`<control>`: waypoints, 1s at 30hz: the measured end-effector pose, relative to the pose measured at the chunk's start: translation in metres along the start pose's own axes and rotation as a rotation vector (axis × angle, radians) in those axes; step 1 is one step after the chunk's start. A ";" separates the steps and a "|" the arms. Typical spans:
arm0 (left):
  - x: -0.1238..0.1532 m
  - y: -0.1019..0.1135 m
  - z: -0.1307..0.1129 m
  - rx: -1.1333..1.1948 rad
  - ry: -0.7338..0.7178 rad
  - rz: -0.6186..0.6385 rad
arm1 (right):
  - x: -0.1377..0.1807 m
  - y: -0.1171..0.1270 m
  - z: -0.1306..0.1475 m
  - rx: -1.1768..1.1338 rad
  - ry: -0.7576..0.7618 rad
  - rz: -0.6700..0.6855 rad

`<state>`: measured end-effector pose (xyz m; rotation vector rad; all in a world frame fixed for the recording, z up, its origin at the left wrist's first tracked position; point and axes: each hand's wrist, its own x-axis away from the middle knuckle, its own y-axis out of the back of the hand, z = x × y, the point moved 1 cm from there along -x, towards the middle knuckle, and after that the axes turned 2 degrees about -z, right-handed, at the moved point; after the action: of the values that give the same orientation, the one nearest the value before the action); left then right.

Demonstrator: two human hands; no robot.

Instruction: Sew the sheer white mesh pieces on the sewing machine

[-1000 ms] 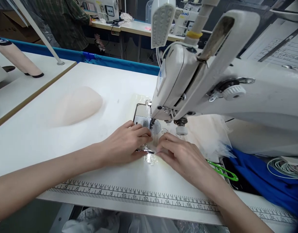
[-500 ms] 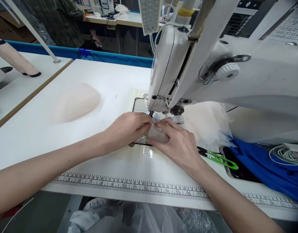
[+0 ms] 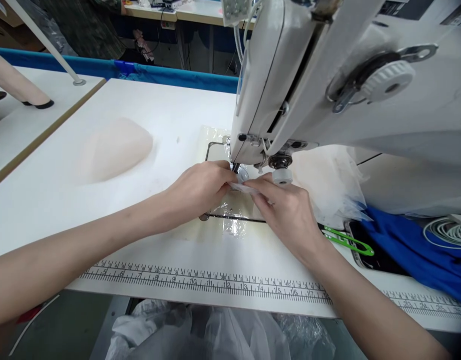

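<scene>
A small piece of sheer, pale fabric (image 3: 244,188) is stretched between my two hands, just in front of the sewing machine's needle area. My left hand (image 3: 202,190) pinches its left end, close to the presser foot (image 3: 236,167). With thumb and fingers, my right hand (image 3: 285,205) grips the right end below the white knob. The white sewing machine (image 3: 271,75) rises directly over the fabric. Clear plastic covers the machine bed (image 3: 230,205) under my hands. The fingertips of my left hand are partly hidden behind the hand itself.
A pale cup-shaped piece (image 3: 121,150) lies left on the white table. Sheer fabric (image 3: 324,185) is heaped right of the needle. Green-handled snips (image 3: 350,242), a phone (image 3: 376,260) and blue cloth (image 3: 421,245) lie at right. A printed ruler (image 3: 211,285) runs along the front edge.
The view has shifted closer to the machine. The fabric between my hands, earlier hanging toward me, is now a narrow, flatter strip. Both hands still hold it.
</scene>
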<state>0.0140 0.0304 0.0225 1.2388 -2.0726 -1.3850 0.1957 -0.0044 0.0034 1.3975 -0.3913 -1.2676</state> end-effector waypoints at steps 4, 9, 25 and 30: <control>-0.002 0.003 0.004 0.092 -0.032 0.051 | 0.000 -0.002 -0.001 0.066 -0.020 -0.002; -0.001 0.006 0.009 0.185 -0.070 0.111 | -0.002 -0.002 0.002 0.107 -0.029 0.067; 0.042 -0.019 0.009 -0.544 -0.574 -0.295 | 0.007 0.003 0.011 0.204 0.272 -0.002; 0.044 -0.020 0.010 -0.554 -0.522 -0.232 | 0.008 0.002 0.010 0.188 0.258 -0.005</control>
<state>-0.0076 -0.0025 -0.0065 0.9618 -1.6515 -2.3899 0.1911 -0.0161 0.0042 1.6997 -0.3356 -1.0577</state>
